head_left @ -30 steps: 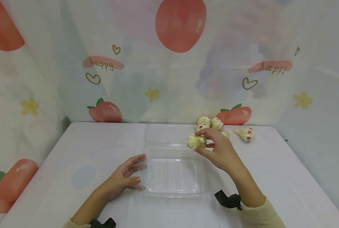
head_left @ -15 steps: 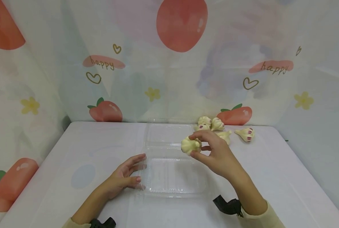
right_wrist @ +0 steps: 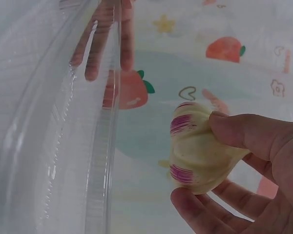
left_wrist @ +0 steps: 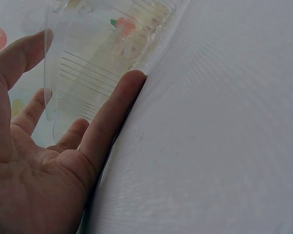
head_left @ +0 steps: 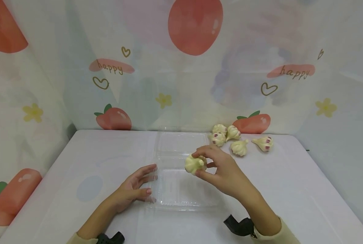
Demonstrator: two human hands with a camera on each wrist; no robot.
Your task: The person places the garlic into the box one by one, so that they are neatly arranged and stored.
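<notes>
My right hand (head_left: 222, 169) pinches a garlic bulb (head_left: 195, 164) between thumb and fingers, above the back part of a clear plastic clamshell box (head_left: 184, 188). In the right wrist view the bulb (right_wrist: 193, 148) shows purple streaks on pale cream skin, and the box wall (right_wrist: 100, 161) stands beside it. My left hand (head_left: 131, 188) rests at the box's left side with its fingers spread along the wall. The left wrist view shows its fingertips right at the clear plastic (left_wrist: 83, 73). The box's lid (head_left: 181, 142) lies folded back, away from me.
Several more garlic bulbs lie at the back right: a group near the lid (head_left: 218, 139), one nearer bulb (head_left: 239, 148) and one farther right (head_left: 263, 144). A patterned cloth wall (head_left: 181, 78) rises behind the white table (head_left: 291, 189).
My right hand has carried the garlic bulb left and toward me, from beside the lid to over the box, uncovering the bulbs behind. The left hand stays in place.
</notes>
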